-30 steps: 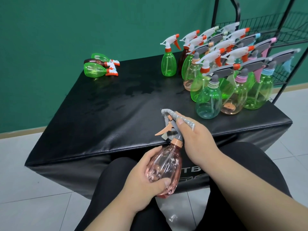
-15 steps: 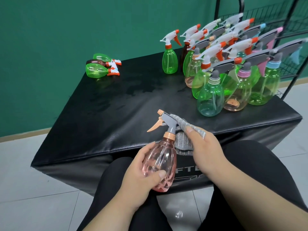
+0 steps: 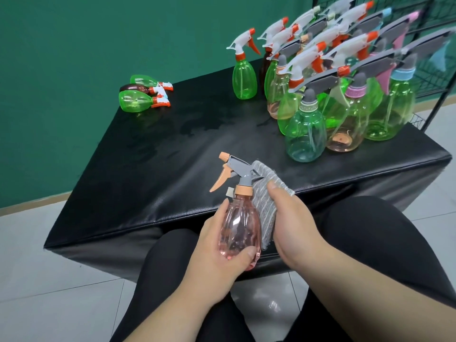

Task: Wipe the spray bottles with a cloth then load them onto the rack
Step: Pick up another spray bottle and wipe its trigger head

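So a second ago my right hand (image 3: 296, 230) had the grey cloth (image 3: 262, 208) wrapped over the top of the sprayer, and now it's slid off the head and down. The grey and orange trigger head (image 3: 240, 169) is out in the open again and the cloth is pressed flat against the right side of the pink bottle (image 3: 237, 228). My thumb and fingers are pinching the cloth to hold it there. My left hand (image 3: 212, 253) hasn't budged: it's curled round the lower body of the bottle, thumb across the front, holding it upright above my lap at the near edge of the black padded table (image 3: 160, 156). I'd say the head is done and I'm onto the body, so this one isn't ready for the rack (image 3: 434, 28) yet. There's still a crowd of standing bottles (image 3: 306, 137) at the far right and three lying bottles (image 3: 135, 101) at the back left, so plenty left to go.
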